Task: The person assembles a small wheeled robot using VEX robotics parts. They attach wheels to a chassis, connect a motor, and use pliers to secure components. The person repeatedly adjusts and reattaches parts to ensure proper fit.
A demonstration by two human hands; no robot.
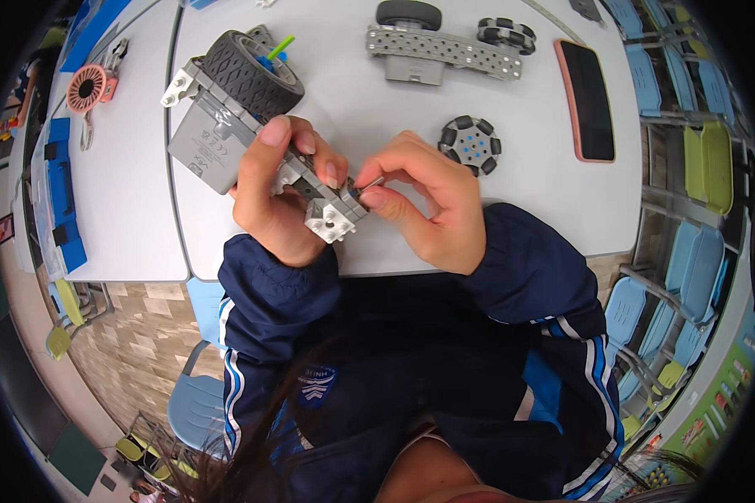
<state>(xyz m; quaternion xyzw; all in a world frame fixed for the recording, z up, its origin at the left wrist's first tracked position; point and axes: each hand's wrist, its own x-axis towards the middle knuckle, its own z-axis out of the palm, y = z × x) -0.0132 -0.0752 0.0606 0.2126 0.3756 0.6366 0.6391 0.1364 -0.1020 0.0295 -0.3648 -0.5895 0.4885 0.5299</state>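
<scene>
My left hand grips a grey plastic robot frame that carries a black rubber wheel and a green and blue pin at its far end. The near end of the frame has a white corner block. My right hand pinches a small thin metal pin between thumb and forefinger, its tip touching the frame beside the white block. Both hands hover over the near edge of the white table.
On the table lie a grey perforated beam assembly with a black wheel and an omni wheel, a loose omni wheel, a phone in a pink case and a small pink fan. Blue bins sit left, blue chairs right.
</scene>
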